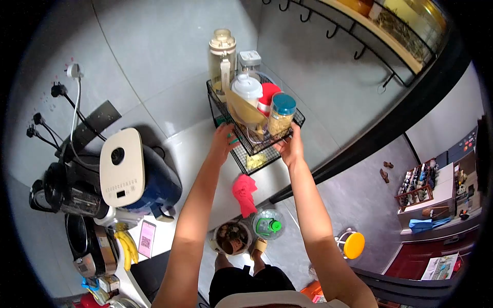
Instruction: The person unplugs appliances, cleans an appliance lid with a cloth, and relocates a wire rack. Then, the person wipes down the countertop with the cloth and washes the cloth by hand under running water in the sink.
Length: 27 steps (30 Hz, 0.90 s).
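A black two-tier wire rack [250, 150] stands on the white counter in the corner, with both hands at its sides. My left hand [224, 142] is at its left side, fingers partly hidden behind the wire. My right hand [291, 148] closes round the front right corner, by a jar with a blue lid [282, 110]. The upper tier also holds a clear bottle [222, 64], a white lidded cup [247, 90], a red container [268, 96] and a tan packet [245, 114]. Something yellowish [255, 160] lies in the lower tier.
A pink cloth [244, 194] hangs over the counter edge. Left are an air fryer [121, 167], a phone [147, 239] and bananas [126, 247]. A bin [232, 237] and a large bottle [268, 224] stand on the floor. A hooked shelf [380, 31] hangs upper right.
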Each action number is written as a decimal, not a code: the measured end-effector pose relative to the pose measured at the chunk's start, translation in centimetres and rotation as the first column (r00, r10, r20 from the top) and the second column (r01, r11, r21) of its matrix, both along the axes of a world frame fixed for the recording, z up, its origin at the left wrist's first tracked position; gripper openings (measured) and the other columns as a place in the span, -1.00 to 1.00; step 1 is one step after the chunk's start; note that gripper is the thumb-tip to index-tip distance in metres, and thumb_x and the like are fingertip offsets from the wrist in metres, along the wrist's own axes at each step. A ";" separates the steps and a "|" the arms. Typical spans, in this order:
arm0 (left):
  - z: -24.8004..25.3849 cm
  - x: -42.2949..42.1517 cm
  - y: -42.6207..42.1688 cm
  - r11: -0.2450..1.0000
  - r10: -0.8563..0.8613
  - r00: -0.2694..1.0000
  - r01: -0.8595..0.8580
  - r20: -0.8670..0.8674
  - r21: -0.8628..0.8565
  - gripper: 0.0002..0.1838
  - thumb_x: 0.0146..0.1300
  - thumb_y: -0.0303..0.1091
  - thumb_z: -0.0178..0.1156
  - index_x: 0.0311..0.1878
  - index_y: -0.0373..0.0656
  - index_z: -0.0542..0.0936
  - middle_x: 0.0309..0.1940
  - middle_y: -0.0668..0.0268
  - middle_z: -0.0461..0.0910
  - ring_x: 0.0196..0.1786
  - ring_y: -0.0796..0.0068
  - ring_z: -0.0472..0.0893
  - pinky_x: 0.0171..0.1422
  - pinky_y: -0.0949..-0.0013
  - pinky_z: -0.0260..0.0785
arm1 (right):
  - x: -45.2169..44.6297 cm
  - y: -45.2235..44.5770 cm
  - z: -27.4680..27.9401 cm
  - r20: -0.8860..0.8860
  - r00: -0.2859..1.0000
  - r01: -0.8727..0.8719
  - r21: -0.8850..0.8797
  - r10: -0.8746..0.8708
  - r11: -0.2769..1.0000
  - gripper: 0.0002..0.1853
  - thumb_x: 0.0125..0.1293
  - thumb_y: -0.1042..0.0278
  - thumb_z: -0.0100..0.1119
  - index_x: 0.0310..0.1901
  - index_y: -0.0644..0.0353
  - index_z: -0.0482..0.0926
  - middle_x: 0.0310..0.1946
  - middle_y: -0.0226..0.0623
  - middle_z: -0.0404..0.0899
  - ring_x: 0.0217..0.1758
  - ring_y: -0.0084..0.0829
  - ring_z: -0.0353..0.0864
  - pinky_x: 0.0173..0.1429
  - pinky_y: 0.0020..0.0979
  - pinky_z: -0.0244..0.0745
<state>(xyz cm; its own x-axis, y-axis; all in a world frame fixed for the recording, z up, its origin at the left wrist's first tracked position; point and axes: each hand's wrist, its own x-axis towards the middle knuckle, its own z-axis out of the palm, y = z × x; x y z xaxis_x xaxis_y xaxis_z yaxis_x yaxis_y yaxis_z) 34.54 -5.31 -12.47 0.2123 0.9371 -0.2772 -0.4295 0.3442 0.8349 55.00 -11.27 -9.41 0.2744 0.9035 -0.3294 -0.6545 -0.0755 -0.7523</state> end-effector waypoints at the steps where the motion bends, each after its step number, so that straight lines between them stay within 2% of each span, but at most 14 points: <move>1: 0.1 -0.3 0.9 0.991 -0.131 0.991 0.130 0.009 0.023 -0.64 0.19 -0.18 0.04 0.02 -0.09 0.32 -0.13 0.34 0.43 -0.11 0.28 0.51 -0.09 0.18 0.44 | 0.2 0.4 -0.3 0.015 1.000 -0.006 -0.007 0.006 1.000 -0.38 0.09 -0.16 0.05 0.06 0.13 0.28 -0.16 -0.26 0.39 -0.29 -0.43 0.50 -0.33 -0.38 0.49; 3: 0.6 -0.3 1.2 0.981 -0.196 0.959 0.191 0.205 0.044 -0.63 0.14 -0.28 0.03 0.02 -0.12 0.28 -0.16 0.31 0.44 -0.11 0.29 0.51 -0.09 0.22 0.42 | -0.1 0.2 0.1 0.088 0.996 -0.015 -0.024 0.017 1.000 -0.39 0.07 -0.10 0.10 0.04 0.17 0.30 -0.16 -0.25 0.40 -0.33 -0.41 0.52 -0.37 -0.36 0.54; 4: 1.3 -0.2 0.9 0.974 -0.226 0.926 0.218 0.301 0.060 -0.62 0.12 -0.34 0.03 0.02 -0.14 0.26 -0.17 0.30 0.44 -0.12 0.30 0.51 -0.09 0.24 0.41 | 0.0 0.3 0.0 0.072 0.995 -0.071 -0.008 0.071 0.997 -0.43 0.06 -0.04 0.13 -0.02 0.21 0.31 -0.20 -0.25 0.42 -0.35 -0.40 0.53 -0.34 -0.33 0.57; 5: 1.8 -0.1 0.8 0.982 -0.186 0.923 0.188 0.337 0.026 -0.64 0.09 -0.42 0.01 -0.01 -0.16 0.26 -0.19 0.24 0.45 -0.13 0.25 0.52 -0.09 0.20 0.43 | 0.0 0.5 0.0 0.020 0.999 -0.051 0.010 0.051 0.999 -0.50 0.06 0.05 0.13 -0.08 0.25 0.36 -0.28 -0.25 0.47 -0.38 -0.40 0.56 -0.37 -0.33 0.58; 6: 1.9 0.0 1.3 0.984 -0.177 0.924 0.176 0.340 0.035 -0.64 0.08 -0.44 0.01 -0.01 -0.16 0.26 -0.20 0.22 0.45 -0.14 0.24 0.53 -0.08 0.17 0.43 | -0.1 0.6 -0.1 -0.036 0.999 -0.031 0.021 0.031 0.999 -0.58 0.06 0.14 0.13 -0.14 0.29 0.40 -0.35 -0.25 0.53 -0.42 -0.39 0.58 -0.40 -0.33 0.58; 8: 0.9 0.2 2.0 0.987 -0.158 0.925 0.153 0.346 0.042 -0.63 0.07 -0.47 0.02 -0.01 -0.17 0.25 -0.20 0.19 0.45 -0.14 0.22 0.53 -0.07 0.13 0.43 | 0.1 0.8 -0.9 -0.042 0.999 -0.026 0.009 0.027 1.000 -0.63 0.06 0.17 0.11 -0.18 0.28 0.41 -0.37 -0.25 0.53 -0.44 -0.40 0.58 -0.40 -0.33 0.58; 10: 0.1 0.3 2.4 0.956 -0.188 0.964 0.137 0.186 0.260 -0.75 0.17 -0.46 -0.01 -0.06 -0.20 0.33 -0.21 0.19 0.45 -0.13 0.14 0.52 -0.06 0.08 0.43 | 0.0 0.9 -1.3 -0.054 0.998 -0.011 0.019 0.012 1.000 -0.67 0.06 0.21 0.11 -0.22 0.27 0.40 -0.38 -0.25 0.52 -0.45 -0.40 0.57 -0.41 -0.32 0.58; 12: 1.1 -0.1 2.2 0.990 -0.122 0.955 0.135 0.271 -0.030 -0.73 0.15 -0.44 0.03 -0.07 -0.22 0.32 -0.25 0.18 0.45 -0.17 0.15 0.54 -0.10 0.10 0.45 | -0.3 0.8 -1.6 -0.077 0.997 0.014 0.045 -0.010 0.999 -0.70 0.05 0.23 0.10 -0.24 0.25 0.37 -0.38 -0.25 0.51 -0.46 -0.39 0.56 -0.42 -0.30 0.59; 15: 2.3 -0.4 1.3 0.995 -0.078 0.959 0.094 0.273 -0.046 -0.63 0.03 -0.53 0.05 -0.05 -0.21 0.27 -0.29 0.18 0.47 -0.23 0.23 0.56 -0.11 0.16 0.47 | -1.0 0.1 -0.6 -0.025 0.999 0.039 0.054 -0.037 0.998 -0.64 0.04 0.19 0.11 -0.24 0.24 0.29 -0.38 -0.29 0.38 -0.34 -0.35 0.50 -0.17 -0.17 0.58; 18: 3.3 -0.9 0.8 0.998 -0.052 0.954 0.063 0.294 -0.026 -0.67 0.02 -0.54 0.04 -0.09 -0.22 0.31 -0.34 0.20 0.48 -0.26 0.27 0.56 -0.15 0.17 0.49 | -1.3 0.3 -0.7 -0.125 0.991 0.045 0.050 -0.039 0.998 -0.73 0.07 0.29 0.08 -0.26 0.18 0.25 -0.36 -0.24 0.43 -0.42 -0.33 0.55 -0.33 -0.19 0.59; 19: 3.7 -1.1 0.6 0.998 -0.058 0.952 0.059 0.300 0.007 -0.72 0.02 -0.54 0.04 -0.14 -0.23 0.34 -0.34 0.22 0.49 -0.29 0.30 0.57 -0.18 0.19 0.49 | -1.3 0.2 -0.5 -0.097 0.995 -0.010 0.059 0.016 0.998 -0.63 0.01 0.21 0.14 -0.25 0.23 0.27 -0.36 -0.28 0.33 -0.37 -0.37 0.46 -0.15 -0.14 0.57; 22: 3.7 -1.5 0.3 1.000 -0.017 0.960 0.019 0.278 -0.006 -0.77 0.04 -0.55 0.01 -0.18 -0.26 0.35 -0.36 0.16 0.46 -0.28 0.17 0.56 -0.26 0.10 0.51 | -1.8 -0.5 0.2 -0.106 0.994 -0.025 0.075 0.033 0.997 -0.61 0.00 0.21 0.16 -0.24 0.24 0.27 -0.36 -0.29 0.33 -0.35 -0.36 0.46 -0.13 -0.11 0.56; 25: 4.3 -2.0 -0.3 0.999 -0.044 0.952 0.033 0.302 0.044 -0.81 0.04 -0.55 0.00 -0.22 -0.26 0.36 -0.39 0.18 0.46 -0.31 0.19 0.57 -0.27 0.12 0.51 | -2.4 -0.8 1.2 -0.123 0.992 -0.009 0.065 0.017 0.998 -0.76 0.09 0.25 0.06 -0.28 0.17 0.32 -0.40 -0.29 0.46 -0.42 -0.35 0.55 -0.27 -0.20 0.59; 27: 5.3 -2.1 -1.2 0.999 -0.020 0.957 0.010 0.290 0.036 -0.82 0.04 -0.54 -0.01 -0.23 -0.26 0.36 -0.39 0.18 0.46 -0.32 0.20 0.57 -0.28 0.12 0.51 | -2.6 -1.2 2.0 -0.107 0.994 -0.007 0.071 0.015 0.997 -0.76 0.09 0.25 0.06 -0.28 0.17 0.32 -0.41 -0.30 0.46 -0.42 -0.36 0.56 -0.28 -0.22 0.59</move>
<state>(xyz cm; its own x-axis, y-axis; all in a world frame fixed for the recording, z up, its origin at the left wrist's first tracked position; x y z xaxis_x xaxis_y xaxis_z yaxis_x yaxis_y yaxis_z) 32.40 -6.47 -7.18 0.2928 0.9410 -0.1695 -0.6503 0.3260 0.6862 52.37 -12.47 -7.43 0.2307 0.9281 -0.2922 -0.7311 -0.0328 -0.6815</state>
